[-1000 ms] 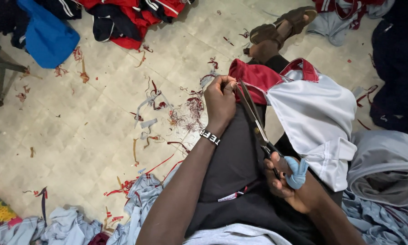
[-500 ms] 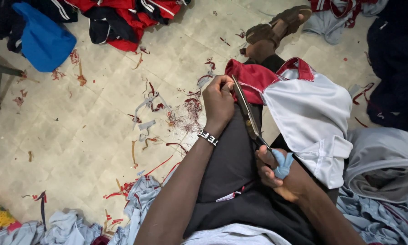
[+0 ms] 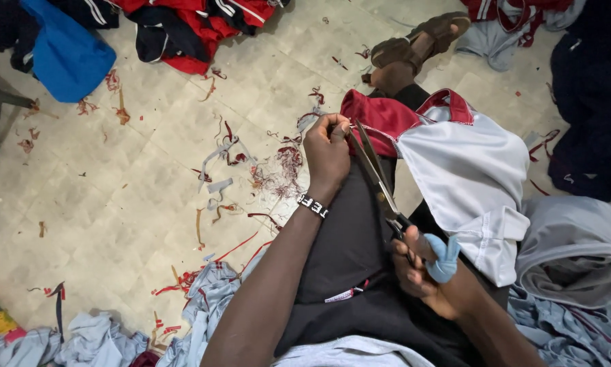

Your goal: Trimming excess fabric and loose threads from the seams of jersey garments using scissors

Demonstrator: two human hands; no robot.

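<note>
The left hand (image 3: pixel 327 151) is closed in a pinch on the red edge of a red and white garment (image 3: pixel 455 160) that lies over the person's lap, just above the black trousers (image 3: pixel 346 238). The right hand (image 3: pixel 421 268) is clamped around the pale blue handles of a pair of scissors (image 3: pixel 380 190). The long blades run up from that hand to the garment's red edge, with the tips right beside the left hand's fingertips. Whether the blades are parted or closed there is too fine to tell.

To trim well here, the left hand should keep the cloth edge taut and lifted clear of the trousers, so that only the loose thread or strip sits between the blades. Short snips near the tips, angled away from the pinching fingers, look safest.

On the tiled floor (image 3: pixel 115 204), left of the garment, lie many red and grey thread scraps (image 3: pixel 278 166). Beyond the garment a sandalled foot (image 3: pixel 421 44) rests on the floor. To its right sits a heap of grey clothes (image 3: pixel 577 251), and further piles ring the floor.
</note>
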